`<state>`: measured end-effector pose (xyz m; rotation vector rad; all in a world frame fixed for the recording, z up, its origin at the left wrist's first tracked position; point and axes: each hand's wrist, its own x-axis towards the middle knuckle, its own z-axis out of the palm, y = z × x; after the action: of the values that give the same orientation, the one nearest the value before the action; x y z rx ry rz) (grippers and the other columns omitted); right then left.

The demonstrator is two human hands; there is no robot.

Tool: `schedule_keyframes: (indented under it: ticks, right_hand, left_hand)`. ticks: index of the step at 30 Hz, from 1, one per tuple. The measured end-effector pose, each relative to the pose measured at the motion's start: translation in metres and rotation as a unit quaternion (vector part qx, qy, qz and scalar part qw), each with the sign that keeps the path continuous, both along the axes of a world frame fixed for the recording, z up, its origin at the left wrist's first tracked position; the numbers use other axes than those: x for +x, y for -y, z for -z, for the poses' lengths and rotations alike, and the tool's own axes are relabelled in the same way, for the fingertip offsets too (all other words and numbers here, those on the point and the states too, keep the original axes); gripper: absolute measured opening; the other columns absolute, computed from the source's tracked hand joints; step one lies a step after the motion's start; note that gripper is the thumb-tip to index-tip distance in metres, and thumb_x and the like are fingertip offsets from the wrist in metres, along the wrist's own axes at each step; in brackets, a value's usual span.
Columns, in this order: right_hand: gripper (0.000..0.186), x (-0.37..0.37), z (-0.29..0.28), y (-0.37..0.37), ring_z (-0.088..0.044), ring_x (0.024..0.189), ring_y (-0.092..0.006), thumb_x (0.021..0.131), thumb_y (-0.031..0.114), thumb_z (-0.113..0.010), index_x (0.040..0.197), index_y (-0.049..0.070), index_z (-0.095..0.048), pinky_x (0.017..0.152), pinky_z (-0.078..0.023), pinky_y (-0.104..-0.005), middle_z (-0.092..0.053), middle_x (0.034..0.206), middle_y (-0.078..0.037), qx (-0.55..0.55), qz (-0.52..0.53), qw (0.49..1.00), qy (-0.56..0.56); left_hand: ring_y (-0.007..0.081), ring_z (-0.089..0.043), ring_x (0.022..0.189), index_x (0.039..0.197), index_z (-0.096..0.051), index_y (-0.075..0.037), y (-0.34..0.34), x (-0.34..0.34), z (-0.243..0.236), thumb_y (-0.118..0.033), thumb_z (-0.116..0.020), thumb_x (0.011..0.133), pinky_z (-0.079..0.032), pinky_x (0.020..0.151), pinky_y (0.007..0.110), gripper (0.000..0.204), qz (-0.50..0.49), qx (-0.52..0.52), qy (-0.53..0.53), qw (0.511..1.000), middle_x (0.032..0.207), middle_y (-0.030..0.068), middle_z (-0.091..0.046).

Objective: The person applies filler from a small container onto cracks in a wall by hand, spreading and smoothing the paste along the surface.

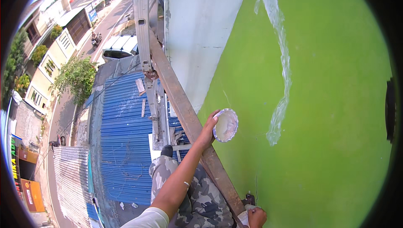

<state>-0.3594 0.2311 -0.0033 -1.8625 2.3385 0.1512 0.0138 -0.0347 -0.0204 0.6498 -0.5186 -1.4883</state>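
My left hand [208, 129] grips a small scallop-rimmed bowl [226, 125] with whitish paste inside, just right of a sloping weathered beam [180, 102]. My right hand [257, 216] is closed low at the bottom edge, by the beam's lower end, on something pale that I cannot make out. Behind both hands stands a green wall [327, 81] with a ragged streak of white filler [281, 81] down it and a pale, whitish area [197, 22] at upper left. My legs in camouflage trousers [210, 198] are below my left arm, beside the beam.
An aluminium ladder [142, 22] stands left of the beam. Far below lie blue corrugated roofing [121, 144], a pale corrugated roof [69, 173], a street [110, 22] with a motorbike rider [95, 39], a parked white vehicle [119, 47], a tree [77, 76] and buildings along the left.
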Motion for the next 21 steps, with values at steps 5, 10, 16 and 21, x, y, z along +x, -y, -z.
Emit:
schedule_keyframes:
  ticks: [5,10,16,21]
  right_hand:
    - [0.043,0.036,-0.046,0.02,-0.066,0.101,-0.0403,0.086,0.045,-0.066,0.104,0.006,-0.073,0.089,-0.05,-0.0499,-0.071,0.102,-0.021,0.145,0.068,0.987,0.022]
    - [0.036,0.024,-0.022,0.021,-0.066,0.097,-0.0409,0.089,0.038,-0.062,0.1,0.004,-0.072,0.085,-0.05,-0.0513,-0.071,0.1,-0.022,0.115,0.075,0.99,0.036]
    - [0.031,0.039,-0.028,0.046,-0.067,0.092,-0.0412,0.091,0.032,-0.059,0.097,0.004,-0.072,0.08,-0.051,-0.0515,-0.07,0.099,-0.022,0.074,-0.018,0.997,0.034]
    - [0.03,0.067,-0.053,0.068,-0.067,0.089,-0.0414,0.092,0.031,-0.058,0.095,0.004,-0.071,0.078,-0.052,-0.0515,-0.07,0.099,-0.023,0.066,-0.092,0.993,0.038]
  left_hand:
    - [0.0319,-0.042,0.137,0.153,-0.025,-0.003,-0.003,0.005,-0.003,-0.049,-0.051,0.099,-0.04,0.111,0.045,0.075,-0.028,-0.024,0.041,0.998,0.15,0.0192,-0.037]
    - [0.03,-0.043,0.137,0.153,-0.024,-0.004,-0.005,0.002,-0.009,-0.052,-0.048,0.1,-0.039,0.112,0.045,0.076,0.014,0.007,-0.008,1.0,0.151,0.0178,-0.038]
    - [0.03,-0.044,0.137,0.153,-0.025,-0.008,-0.003,0.002,-0.008,-0.054,-0.046,0.099,-0.04,0.111,0.045,0.074,0.024,0.025,-0.015,0.999,0.15,0.0166,-0.039]
    - [0.0299,-0.045,0.135,0.152,-0.029,-0.007,-0.001,0.003,-0.004,-0.054,-0.046,0.1,-0.041,0.11,0.045,0.072,0.011,0.029,-0.024,0.999,0.148,0.0168,-0.042]
